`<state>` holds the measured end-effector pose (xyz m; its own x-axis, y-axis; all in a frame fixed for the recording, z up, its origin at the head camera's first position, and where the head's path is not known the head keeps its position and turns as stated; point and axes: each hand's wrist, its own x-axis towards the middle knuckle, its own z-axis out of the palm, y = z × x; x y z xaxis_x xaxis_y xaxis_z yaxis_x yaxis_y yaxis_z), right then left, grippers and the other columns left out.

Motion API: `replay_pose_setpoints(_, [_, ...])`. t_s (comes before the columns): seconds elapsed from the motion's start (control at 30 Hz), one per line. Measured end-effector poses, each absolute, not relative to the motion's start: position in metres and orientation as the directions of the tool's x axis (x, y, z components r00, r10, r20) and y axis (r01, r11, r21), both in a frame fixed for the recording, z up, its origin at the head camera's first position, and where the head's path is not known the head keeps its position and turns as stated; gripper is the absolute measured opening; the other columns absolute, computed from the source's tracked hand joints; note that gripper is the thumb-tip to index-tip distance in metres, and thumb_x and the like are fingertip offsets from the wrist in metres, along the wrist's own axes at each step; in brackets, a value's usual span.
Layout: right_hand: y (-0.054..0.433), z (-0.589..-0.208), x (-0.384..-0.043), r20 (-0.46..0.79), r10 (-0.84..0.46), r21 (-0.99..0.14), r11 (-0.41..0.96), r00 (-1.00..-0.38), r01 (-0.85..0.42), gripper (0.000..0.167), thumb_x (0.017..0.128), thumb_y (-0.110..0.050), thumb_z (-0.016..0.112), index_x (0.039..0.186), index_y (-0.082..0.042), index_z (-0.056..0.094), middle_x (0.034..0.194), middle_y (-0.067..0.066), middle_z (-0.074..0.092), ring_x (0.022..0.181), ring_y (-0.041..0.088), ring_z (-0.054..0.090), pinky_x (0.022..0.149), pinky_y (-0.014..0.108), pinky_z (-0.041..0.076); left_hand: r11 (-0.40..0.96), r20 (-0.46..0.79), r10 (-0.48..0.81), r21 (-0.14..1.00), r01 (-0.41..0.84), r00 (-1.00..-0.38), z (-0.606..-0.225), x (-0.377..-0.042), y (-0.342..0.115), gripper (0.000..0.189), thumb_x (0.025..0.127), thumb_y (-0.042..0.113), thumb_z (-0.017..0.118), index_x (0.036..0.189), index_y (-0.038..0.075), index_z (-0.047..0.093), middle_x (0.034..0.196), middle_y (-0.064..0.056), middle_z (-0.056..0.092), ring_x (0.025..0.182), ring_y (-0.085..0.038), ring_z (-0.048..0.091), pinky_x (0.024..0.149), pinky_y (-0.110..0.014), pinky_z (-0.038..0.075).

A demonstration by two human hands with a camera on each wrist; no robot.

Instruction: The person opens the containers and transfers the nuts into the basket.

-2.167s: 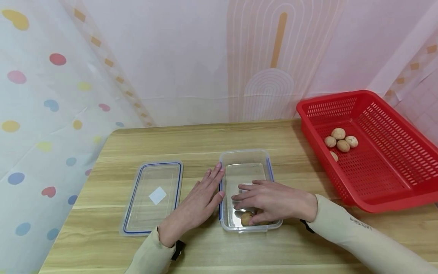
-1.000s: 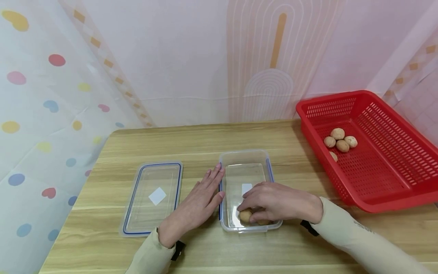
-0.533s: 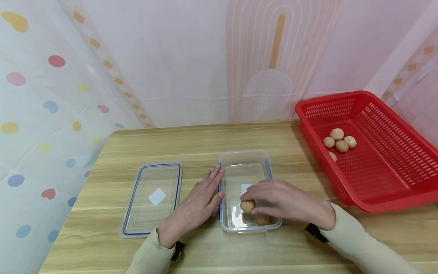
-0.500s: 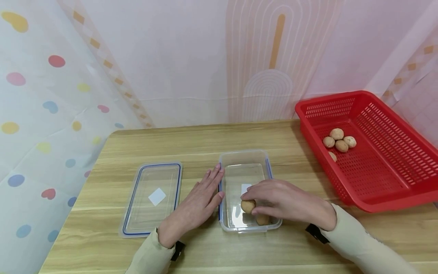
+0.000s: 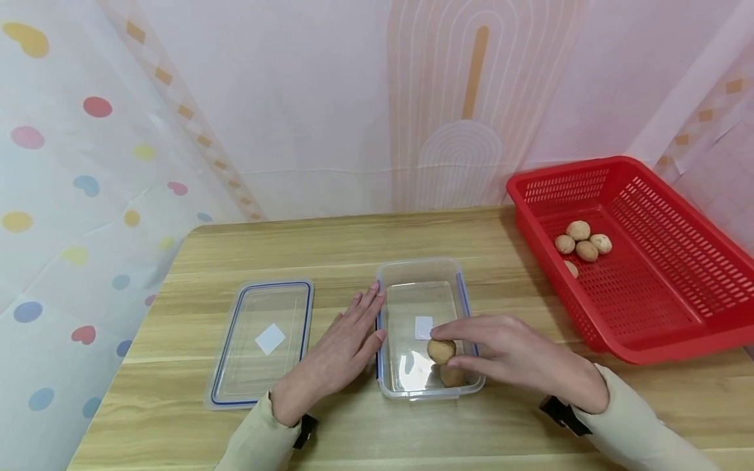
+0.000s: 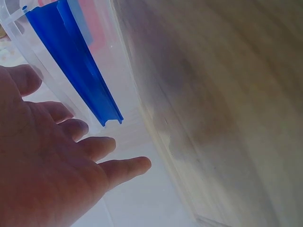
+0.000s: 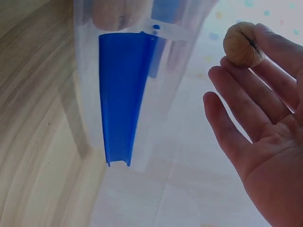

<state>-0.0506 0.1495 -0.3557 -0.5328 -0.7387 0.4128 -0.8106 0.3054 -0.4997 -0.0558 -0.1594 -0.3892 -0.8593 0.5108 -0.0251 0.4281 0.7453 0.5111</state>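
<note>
Between its thumb and fingertips my right hand (image 5: 518, 353) pinches a tan walnut (image 5: 442, 351), held over the near right part of a clear plastic box (image 5: 421, 294). The right wrist view shows the same walnut (image 7: 242, 45) with a dark crack in its shell, raised clear of the box wall. Another walnut (image 5: 452, 375) lies in the box's near right corner, partly covered by the held one. My left hand (image 5: 338, 360) lies along the box's left side, fingers extended, fingertips at the rim. In the left wrist view those fingers (image 6: 128, 166) are beside the blue clip (image 6: 71, 61).
A clear lid (image 5: 288, 294) with a blue seal lies flat on the wooden table (image 5: 330, 248), left of the box. At the right stands a red perforated basket (image 5: 654, 314) holding several walnuts (image 5: 578, 230) in its left part. A patterned curtain (image 5: 318, 111) hangs behind the table.
My right hand has closed on one walnut inside the box, lifted it and shifted it right, uncovering the other walnut in the corner. My left hand has stayed in place.
</note>
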Motion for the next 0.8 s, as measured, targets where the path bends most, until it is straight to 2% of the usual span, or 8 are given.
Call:
replay_pose_setpoints(0.17, [0.158,-0.350,-0.045,0.446,-0.701,-0.524,0.299,-0.556,-0.797,0.040,0.088,-0.011,0.083,0.127,-0.011,0.073,0.123,0.002,0.075,0.111,0.017,0.072,0.099,0.018,0.051,0.742,-0.022,0.514,0.512,0.432,-0.857,-0.389,-0.056,-0.159,0.064,0.113,0.037,0.038,0.167,0.012,0.015,0.173,-0.002,0.003,0.157,-0.036,0.012,0.119,-0.068,0.022])
replay_pose_setpoints(0.33, [0.168,-0.342,-0.041,0.449,-0.680,-0.552,0.299,-0.580,-0.779,0.050,0.082,-0.003,0.085,0.129,-0.010,0.072,0.124,0.003,0.074,0.111,0.017,0.072,0.100,0.014,0.048,0.746,-0.030,0.514,0.510,0.429,-0.857,-0.389,-0.056,-0.159,0.064,0.113,0.037,0.038,0.167,0.011,0.016,0.173,-0.002,0.003,0.157,-0.036,0.011,0.119,-0.068,0.021])
replay_pose_setpoints(0.4, [0.172,-0.339,-0.040,0.452,-0.673,-0.556,0.301,-0.586,-0.775,0.048,0.085,-0.006,0.085,0.130,-0.011,0.072,0.125,0.002,0.074,0.112,0.017,0.071,0.101,0.014,0.048,0.746,-0.034,0.514,0.510,0.427,-0.857,-0.388,-0.056,-0.160,0.064,0.113,0.037,0.038,0.166,0.011,0.016,0.173,-0.002,0.003,0.157,-0.036,0.011,0.119,-0.068,0.021])
replay_pose_setpoints(0.5, [0.180,-0.334,-0.038,0.473,-0.661,-0.543,0.302,-0.582,-0.784,0.041,0.093,-0.019,0.080,0.132,-0.011,0.071,0.126,0.002,0.073,0.112,0.017,0.071,0.100,0.014,0.048,0.746,-0.034,0.514,0.511,0.427,-0.857,-0.388,-0.056,-0.160,0.064,0.113,0.037,0.038,0.167,0.010,0.016,0.173,-0.002,0.003,0.157,-0.036,0.011,0.119,-0.069,0.021])
replay_pose_setpoints(0.67, [0.193,-0.327,-0.034,0.500,-0.636,-0.518,0.325,-0.588,-0.791,0.043,0.100,-0.037,0.067,0.133,-0.011,0.070,0.127,0.000,0.073,0.114,0.015,0.071,0.100,0.016,0.049,0.746,-0.037,0.515,0.512,0.426,-0.857,-0.388,-0.057,-0.160,0.064,0.113,0.037,0.039,0.167,0.011,0.016,0.173,-0.001,0.002,0.157,-0.036,0.011,0.119,-0.069,0.021])
replay_pose_setpoints(0.73, [0.199,-0.324,-0.034,0.504,-0.626,-0.509,0.341,-0.595,-0.790,0.044,0.101,-0.040,0.065,0.133,-0.010,0.070,0.128,-0.001,0.073,0.115,0.014,0.070,0.099,0.016,0.050,0.745,-0.038,0.515,0.514,0.425,-0.856,-0.388,-0.057,-0.160,0.064,0.113,0.036,0.039,0.167,0.010,0.016,0.173,-0.001,0.002,0.158,-0.036,0.011,0.119,-0.069,0.021])
replay_pose_setpoints(0.8, [0.206,-0.322,-0.033,0.507,-0.616,-0.502,0.358,-0.603,-0.788,0.042,0.099,-0.036,0.070,0.132,-0.010,0.071,0.127,-0.001,0.073,0.114,0.012,0.070,0.096,0.014,0.051,0.744,-0.038,0.516,0.515,0.426,-0.856,-0.388,-0.056,-0.159,0.064,0.113,0.036,0.039,0.166,0.010,0.016,0.173,-0.001,0.002,0.158,-0.036,0.011,0.119,-0.069,0.021])
